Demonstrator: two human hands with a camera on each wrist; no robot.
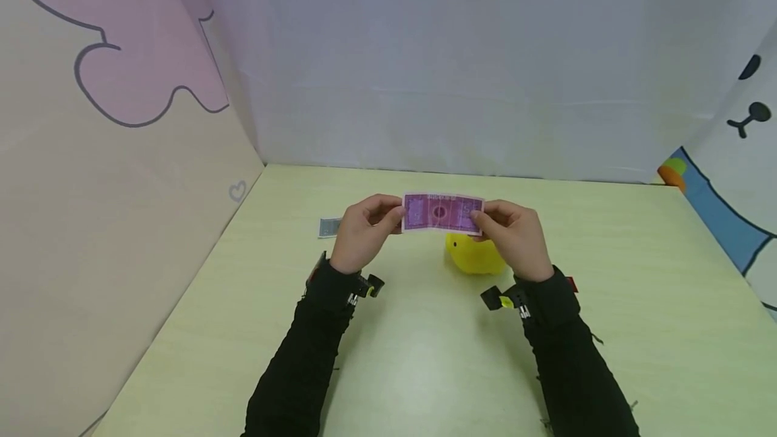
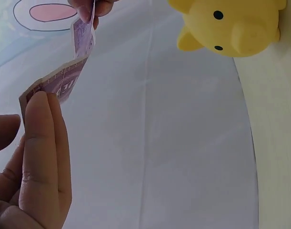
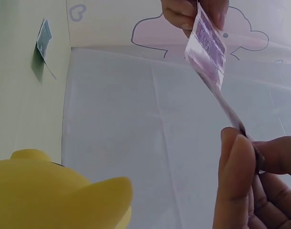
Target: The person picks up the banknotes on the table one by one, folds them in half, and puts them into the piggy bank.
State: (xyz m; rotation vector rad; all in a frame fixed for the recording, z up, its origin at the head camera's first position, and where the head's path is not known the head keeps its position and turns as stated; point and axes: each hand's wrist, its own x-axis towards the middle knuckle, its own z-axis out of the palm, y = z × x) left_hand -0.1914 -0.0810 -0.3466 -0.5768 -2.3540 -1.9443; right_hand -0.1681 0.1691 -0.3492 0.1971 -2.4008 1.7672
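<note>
A purple banknote with fold creases is stretched lengthwise between the two hands, above the table. My left hand holds its left end, straight fingers on one face and the thumb at the end's edge. At the other end, my right hand pinches the note between thumb and fingers. Just below the right hand stands a yellow pig figure, partly covered by that hand and the note. Behind the left hand lies a grey-green banknote, partly hidden; the right wrist view shows this folded note more fully.
A pale yellow-green table spreads under both arms. White sheeting hangs along its back edge, and panels with cartoon drawings flank it left and right. Each black sleeve carries a small wrist camera mount.
</note>
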